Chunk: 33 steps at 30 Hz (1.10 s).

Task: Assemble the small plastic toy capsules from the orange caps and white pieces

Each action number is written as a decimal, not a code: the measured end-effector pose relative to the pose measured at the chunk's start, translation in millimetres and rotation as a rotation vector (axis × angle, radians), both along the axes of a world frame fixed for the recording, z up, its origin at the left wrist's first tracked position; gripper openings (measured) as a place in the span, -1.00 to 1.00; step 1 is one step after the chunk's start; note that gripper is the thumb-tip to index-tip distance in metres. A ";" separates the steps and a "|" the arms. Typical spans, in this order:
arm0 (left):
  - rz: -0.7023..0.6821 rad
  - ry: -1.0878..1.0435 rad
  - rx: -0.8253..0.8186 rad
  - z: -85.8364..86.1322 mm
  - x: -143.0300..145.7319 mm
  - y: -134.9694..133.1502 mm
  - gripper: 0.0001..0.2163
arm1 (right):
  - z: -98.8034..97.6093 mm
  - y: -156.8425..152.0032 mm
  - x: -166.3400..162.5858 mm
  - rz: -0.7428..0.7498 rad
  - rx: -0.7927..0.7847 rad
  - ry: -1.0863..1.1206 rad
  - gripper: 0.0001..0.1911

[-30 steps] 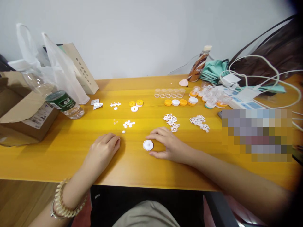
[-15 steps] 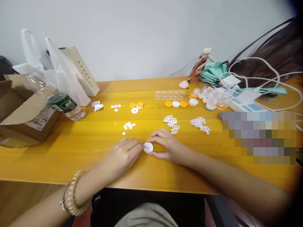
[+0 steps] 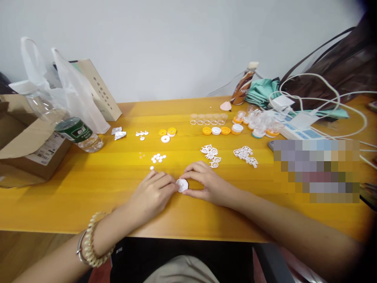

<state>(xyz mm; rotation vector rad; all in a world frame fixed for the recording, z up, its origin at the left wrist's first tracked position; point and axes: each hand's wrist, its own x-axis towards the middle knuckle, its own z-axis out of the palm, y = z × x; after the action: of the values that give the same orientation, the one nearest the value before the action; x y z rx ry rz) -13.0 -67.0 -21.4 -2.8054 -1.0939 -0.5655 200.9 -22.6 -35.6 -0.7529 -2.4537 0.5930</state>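
Right hand point(image 3: 213, 184): curved round, thumb and forefinger at the rim of the white disc point(image 3: 182, 185).
Left hand point(image 3: 156, 190): palm down, fingertips bunched at the disc's left edge; from here I can't tell whether they pinch anything.
White disc: between both hands, over the near half of the tabletop point(image 3: 203, 222); I can't tell if it touches the wood.
Slip risk: I judge uneven pressure from the two sides could tip or spin it loose, the rim offering so little to hold.
Small white discs point(image 3: 159, 158): just beyond my left knuckles, one lying apart; a careless reach could scatter them.
Openwork pieces point(image 3: 213, 151): beyond my right hand, overlapping, so lifting one might drag its neighbours.
Caps point(image 3: 216, 131): orange and white, in a row farther back.
Water bottle point(image 3: 75, 129): off left, blocking a wide swing that way.
Clear cups point(image 3: 207, 119): lined up behind the caps; a bump could break the row.
Cables point(image 3: 338, 94): far right, looped, a snag for any long reach.
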 end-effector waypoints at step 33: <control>0.334 0.090 -0.030 5.0 -51.6 25.0 -0.85 | 6.8 -3.8 3.1 -0.019 0.011 -0.056 -0.62</control>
<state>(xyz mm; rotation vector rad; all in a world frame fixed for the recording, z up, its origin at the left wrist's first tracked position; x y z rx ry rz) -64.6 -42.0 -16.4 -2.5578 -1.5160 -0.3873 204.0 -26.4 -28.9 -0.7973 -2.4959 0.5579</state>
